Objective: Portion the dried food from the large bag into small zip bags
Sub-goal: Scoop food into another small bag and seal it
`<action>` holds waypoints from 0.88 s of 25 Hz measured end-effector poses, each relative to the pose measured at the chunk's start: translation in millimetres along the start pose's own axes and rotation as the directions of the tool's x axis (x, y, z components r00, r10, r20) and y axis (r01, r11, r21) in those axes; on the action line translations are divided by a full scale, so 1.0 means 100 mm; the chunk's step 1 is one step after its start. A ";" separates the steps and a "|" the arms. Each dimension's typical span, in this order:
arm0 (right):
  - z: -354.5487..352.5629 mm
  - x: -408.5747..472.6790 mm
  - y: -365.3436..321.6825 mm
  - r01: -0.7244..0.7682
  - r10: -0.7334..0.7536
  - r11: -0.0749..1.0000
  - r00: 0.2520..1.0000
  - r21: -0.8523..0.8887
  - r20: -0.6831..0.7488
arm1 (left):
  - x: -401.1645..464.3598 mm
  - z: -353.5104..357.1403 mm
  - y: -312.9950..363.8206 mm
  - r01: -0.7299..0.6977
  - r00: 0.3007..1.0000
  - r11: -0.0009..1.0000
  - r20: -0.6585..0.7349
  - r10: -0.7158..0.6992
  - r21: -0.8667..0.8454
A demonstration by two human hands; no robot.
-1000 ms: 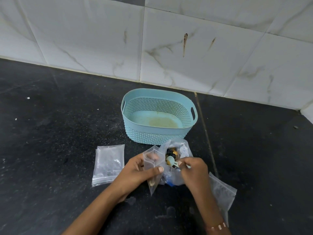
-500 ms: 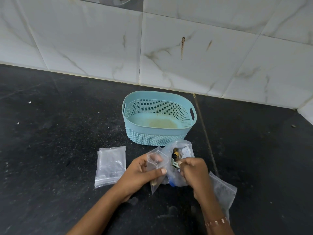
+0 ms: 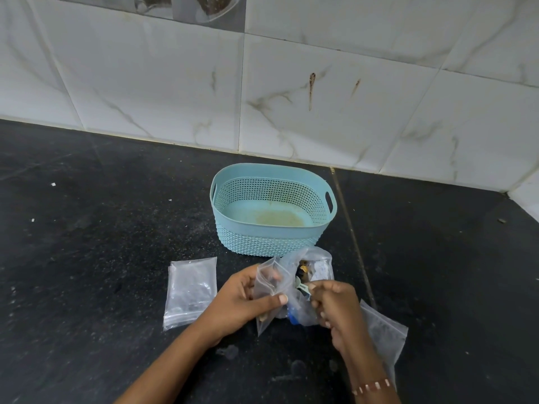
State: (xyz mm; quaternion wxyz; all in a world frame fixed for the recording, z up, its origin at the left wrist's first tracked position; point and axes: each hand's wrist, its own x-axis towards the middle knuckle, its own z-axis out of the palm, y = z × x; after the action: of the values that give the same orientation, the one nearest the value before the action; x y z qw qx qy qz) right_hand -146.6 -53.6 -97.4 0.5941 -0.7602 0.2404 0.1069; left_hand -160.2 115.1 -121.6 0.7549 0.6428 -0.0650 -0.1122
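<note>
Left hand [image 3: 245,298] pinches a small zip bag [image 3: 269,290] upright, thumb across its front. Right hand [image 3: 335,304], fingers curled, grips a small pale scoop [image 3: 302,287] at the mouth of the large bag [image 3: 312,275], which lies on the counter [image 3: 102,228] just beside. Teal basket [image 3: 272,211] just behind. Stack of spare zip bags [image 3: 191,291] to the left; another clear bag [image 3: 385,333] under the right forearm.
</note>
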 end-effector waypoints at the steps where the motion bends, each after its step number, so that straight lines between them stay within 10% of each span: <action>1: -0.01 0.00 0.01 -0.011 0.011 1.000 1.000 0.016 0.016 | 0.00 0.00 -0.01 -0.004 1.000 1.000 0.006 0.004 0.009; 22: -0.21 -0.21 -0.19 0.142 -0.143 0.974 0.990 0.174 -0.007 | 0.04 -0.09 -0.08 -0.094 0.993 0.968 -0.043 0.106 0.234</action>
State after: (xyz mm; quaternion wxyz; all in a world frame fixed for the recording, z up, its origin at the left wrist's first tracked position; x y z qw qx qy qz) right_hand -157.7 -65.5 -66.4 0.6650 -0.7203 0.1920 0.0449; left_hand -155.2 121.2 -130.9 0.6809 0.7253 -0.0893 -0.0479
